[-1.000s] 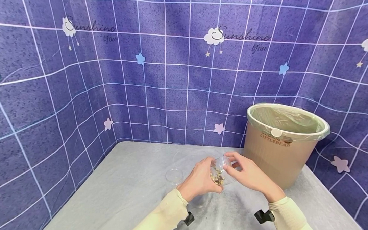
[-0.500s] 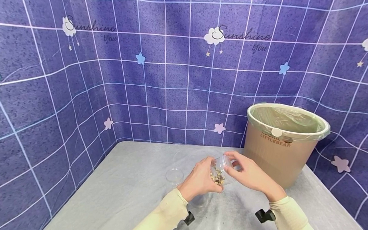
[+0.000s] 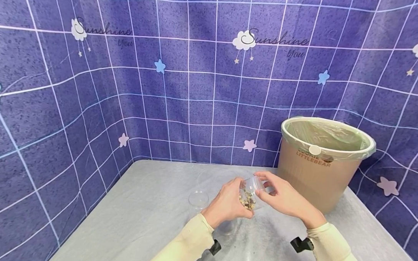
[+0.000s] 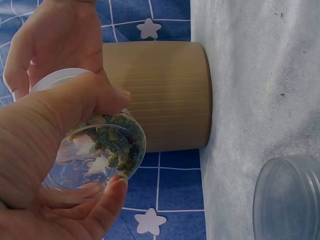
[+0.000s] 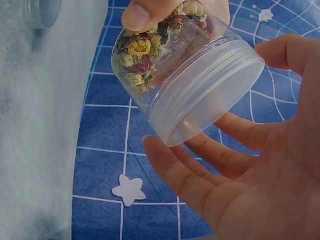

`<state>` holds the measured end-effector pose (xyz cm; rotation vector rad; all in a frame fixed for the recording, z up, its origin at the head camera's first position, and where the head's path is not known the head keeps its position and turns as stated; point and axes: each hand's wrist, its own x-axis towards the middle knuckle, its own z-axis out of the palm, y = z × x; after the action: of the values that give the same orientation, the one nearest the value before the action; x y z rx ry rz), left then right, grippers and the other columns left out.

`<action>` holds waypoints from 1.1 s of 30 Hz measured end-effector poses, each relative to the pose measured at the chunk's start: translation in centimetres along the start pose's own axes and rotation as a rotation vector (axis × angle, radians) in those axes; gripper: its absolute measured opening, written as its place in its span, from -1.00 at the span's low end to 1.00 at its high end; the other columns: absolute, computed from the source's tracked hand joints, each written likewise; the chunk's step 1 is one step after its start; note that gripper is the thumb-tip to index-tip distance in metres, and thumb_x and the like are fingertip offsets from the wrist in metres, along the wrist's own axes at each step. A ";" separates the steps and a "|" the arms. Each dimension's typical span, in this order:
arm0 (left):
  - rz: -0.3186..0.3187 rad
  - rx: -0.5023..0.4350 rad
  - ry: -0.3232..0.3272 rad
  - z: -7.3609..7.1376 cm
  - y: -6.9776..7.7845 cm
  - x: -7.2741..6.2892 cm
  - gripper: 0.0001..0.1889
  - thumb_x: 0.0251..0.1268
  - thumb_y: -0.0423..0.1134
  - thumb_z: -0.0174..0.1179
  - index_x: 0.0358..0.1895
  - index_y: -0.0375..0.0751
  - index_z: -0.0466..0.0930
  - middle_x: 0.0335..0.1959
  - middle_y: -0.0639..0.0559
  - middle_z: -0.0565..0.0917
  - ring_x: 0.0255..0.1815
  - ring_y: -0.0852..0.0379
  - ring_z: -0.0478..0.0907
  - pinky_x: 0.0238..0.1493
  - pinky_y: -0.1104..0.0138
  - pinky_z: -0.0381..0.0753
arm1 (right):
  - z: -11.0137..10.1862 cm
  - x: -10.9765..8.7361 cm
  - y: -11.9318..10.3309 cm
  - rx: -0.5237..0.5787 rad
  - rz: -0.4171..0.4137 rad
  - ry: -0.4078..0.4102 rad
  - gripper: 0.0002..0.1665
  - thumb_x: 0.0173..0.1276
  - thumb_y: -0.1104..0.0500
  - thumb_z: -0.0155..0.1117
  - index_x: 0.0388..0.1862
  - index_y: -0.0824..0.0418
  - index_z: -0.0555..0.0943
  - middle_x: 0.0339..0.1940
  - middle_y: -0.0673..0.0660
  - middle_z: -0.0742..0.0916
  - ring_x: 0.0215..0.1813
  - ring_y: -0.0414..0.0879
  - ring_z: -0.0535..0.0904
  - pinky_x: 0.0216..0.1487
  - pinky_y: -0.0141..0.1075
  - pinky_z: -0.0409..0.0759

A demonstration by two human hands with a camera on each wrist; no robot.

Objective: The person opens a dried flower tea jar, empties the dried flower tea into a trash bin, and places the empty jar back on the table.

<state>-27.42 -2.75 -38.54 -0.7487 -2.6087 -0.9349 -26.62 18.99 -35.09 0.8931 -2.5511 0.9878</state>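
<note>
A clear plastic jar (image 5: 165,65) with dried flower buds (image 5: 138,48) in it is tilted sideways in the air over the table. My left hand (image 3: 229,202) grips the jar by its body, thumb on one side and fingers on the other. In the left wrist view the buds lie along the lower side, seen through the jar's base (image 4: 95,155). A frosted screw lid (image 5: 210,95) covers the end facing right. Around that lid my right hand (image 3: 282,193) curls, thumb and fingertips at its rim. Part of the jar is hidden behind the left fingers.
On the grey table (image 3: 146,209) a clear round container (image 3: 198,200) stands left of the hands. Another clear round piece (image 3: 227,227) shows below the left wrist. A beige bin (image 3: 314,180) with a green liner stands at the right. A purple gridded curtain (image 3: 200,88) hangs behind.
The right hand's fingers have shifted very slightly at the lid. The left hand and jar stay almost where they were.
</note>
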 end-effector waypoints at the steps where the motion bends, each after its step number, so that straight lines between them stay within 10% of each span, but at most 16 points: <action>1: 0.000 0.000 0.001 0.0 0.0 0.0 -0.12 -0.33 -0.10 0.63 0.23 -0.24 0.47 0.00 -0.05 0.65 -0.19 0.23 0.52 -0.16 0.43 0.56 | 0.0 0.0 0.0 0.005 -0.001 -0.002 -0.42 0.43 0.02 0.35 0.39 0.04 0.50 0.26 0.07 0.68 0.09 0.01 0.69 -0.05 -0.16 0.71; 33: 0.016 -0.010 0.011 -0.1 -0.1 0.0 -0.12 -0.35 -0.11 0.65 0.22 -0.23 0.48 0.00 -0.02 0.66 -0.16 0.22 0.54 -0.13 0.42 0.57 | 0.1 0.0 0.2 0.065 -0.095 -0.001 -0.29 0.30 0.24 0.42 0.43 0.13 0.45 0.21 0.11 0.67 0.05 0.02 0.67 -0.08 -0.19 0.73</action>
<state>-27.48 -2.92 -38.49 -0.7642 -2.5869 -0.9449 -26.74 19.01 -35.28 1.0219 -2.4649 1.0467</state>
